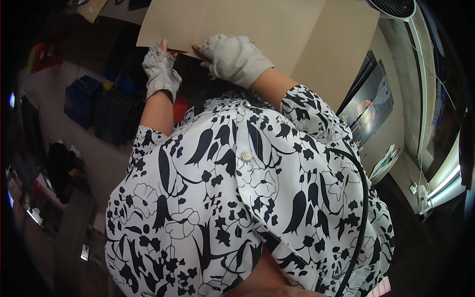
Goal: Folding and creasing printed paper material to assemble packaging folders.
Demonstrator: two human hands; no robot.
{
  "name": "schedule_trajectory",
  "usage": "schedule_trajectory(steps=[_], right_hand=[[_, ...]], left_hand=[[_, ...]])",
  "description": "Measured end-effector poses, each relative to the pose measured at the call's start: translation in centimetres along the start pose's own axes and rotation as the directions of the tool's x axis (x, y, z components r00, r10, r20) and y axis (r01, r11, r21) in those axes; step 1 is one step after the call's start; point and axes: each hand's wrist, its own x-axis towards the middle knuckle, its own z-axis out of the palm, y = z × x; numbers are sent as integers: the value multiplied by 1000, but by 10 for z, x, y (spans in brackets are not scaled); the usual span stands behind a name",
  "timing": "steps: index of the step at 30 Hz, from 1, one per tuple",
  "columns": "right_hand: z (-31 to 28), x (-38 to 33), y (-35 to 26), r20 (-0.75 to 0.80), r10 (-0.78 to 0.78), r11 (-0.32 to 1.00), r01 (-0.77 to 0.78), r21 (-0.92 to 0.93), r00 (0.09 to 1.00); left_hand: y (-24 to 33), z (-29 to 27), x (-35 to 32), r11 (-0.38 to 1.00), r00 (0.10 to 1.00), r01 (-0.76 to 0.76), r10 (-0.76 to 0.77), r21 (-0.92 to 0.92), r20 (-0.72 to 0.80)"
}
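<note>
Both my hands wear grey fingerless gloves and meet the near edge of a large tan cardboard sheet [247,22] that lies at the top of the head view. My left hand [159,69] touches that edge near its lower left corner, fingers curled down. My right hand [232,57] rests on the same edge a little to the right, fingertips pinching the board. My black-and-white patterned blouse [247,198] fills the lower middle and hides whatever is below the hands.
A second tan board [341,54] lies under the sheet toward the right. Dark printed sheets [368,106] are stacked at the right. Blue crates [81,99] stand on the floor at left. A fan grille [393,7] shows at top right.
</note>
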Motion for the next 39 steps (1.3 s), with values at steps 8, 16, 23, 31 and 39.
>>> schedule_trajectory(steps=[8, 16, 23, 31, 39], right_hand=[[-36, -3, -27, 191, 118, 993, -115, -26, 975], [9, -63, 55, 210, 455, -30, -221, 975, 865], [20, -31, 73, 222, 500, 831, -536, 147, 837], [132, -44, 153, -404, 310, 689, 89, 719, 861], [77, -35, 111, 175, 476, 661, -482, 575, 862]], left_hand=[[-27, -1, -28, 610, 802, -595, 495, 523, 334], [-28, 21, -55, 78, 475, -850, 543, 521, 693], [-35, 16, -43, -76, 397, -855, 541, 513, 741], [-15, 30, -43, -34, 405, -881, 466, 473, 787], [7, 39, -20, -189, 271, -923, 297, 335, 915]])
